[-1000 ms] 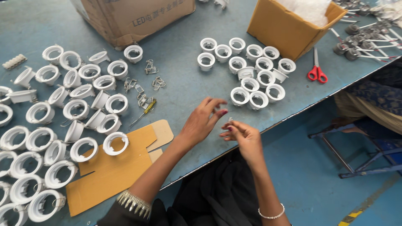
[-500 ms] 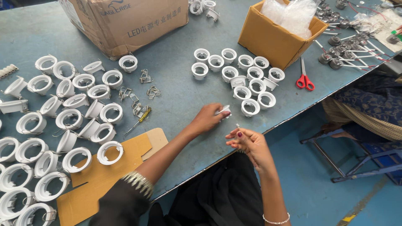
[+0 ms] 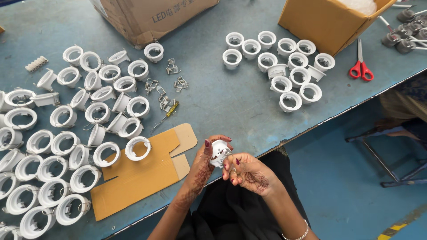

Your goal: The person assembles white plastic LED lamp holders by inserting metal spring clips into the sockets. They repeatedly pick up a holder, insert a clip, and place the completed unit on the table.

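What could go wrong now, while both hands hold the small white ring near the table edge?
The white ring is held between the left hand and right hand past the table edge, so it might fall to the floor. The metal spring clip on it could snap onto a fingertip.

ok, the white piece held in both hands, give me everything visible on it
The white ring housing looks like moulded plastic, round and cup-like, same kind as those spread on the blue table. A small metal spring clip sits at its side. It is lifted off the table, near the edge, tilted. The left hand cups it from the left; the right hand fingers touch the clip side. Its inside is mostly hidden.
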